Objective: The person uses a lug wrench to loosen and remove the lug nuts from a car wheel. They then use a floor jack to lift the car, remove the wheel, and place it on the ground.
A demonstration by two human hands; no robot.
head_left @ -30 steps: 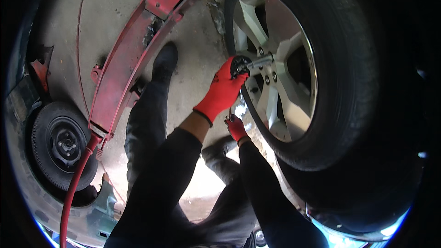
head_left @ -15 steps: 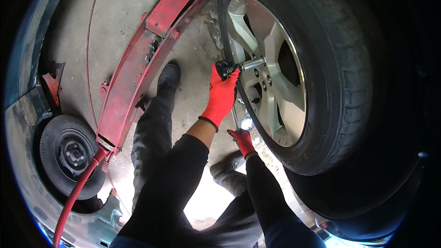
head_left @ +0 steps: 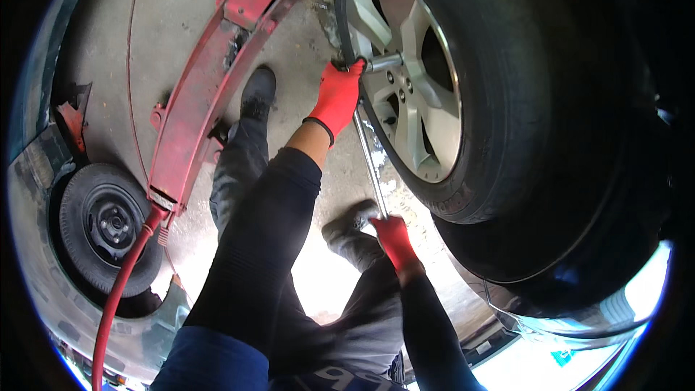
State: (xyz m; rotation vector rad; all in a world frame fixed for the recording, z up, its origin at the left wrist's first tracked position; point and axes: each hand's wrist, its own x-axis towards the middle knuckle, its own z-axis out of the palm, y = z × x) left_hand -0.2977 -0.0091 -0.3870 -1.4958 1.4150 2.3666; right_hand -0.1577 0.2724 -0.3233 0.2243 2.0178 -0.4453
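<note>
Long silver metal wrench (head_left: 371, 166), socket end against silver-spoked black-tyred wheel (head_left: 436, 117), red-gloved left hand (head_left: 340, 94), fingers wrapped around wrench head, red-gloved right hand (head_left: 395, 242), fingers closed round its lower end

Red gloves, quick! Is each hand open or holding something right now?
Left hand: closed, holding one end of the wrench.
Right hand: closed on its other end.

Grey concrete floor (head_left: 177, 29) spreads across the upper left of the frame, crossed by a reddish cable (head_left: 129, 65), and washes out to glare (head_left: 318, 286) at lower centre, while a worn vehicle panel (head_left: 32, 181) curves along the left edge and darkness (head_left: 615, 51) fills the upper right.
</note>
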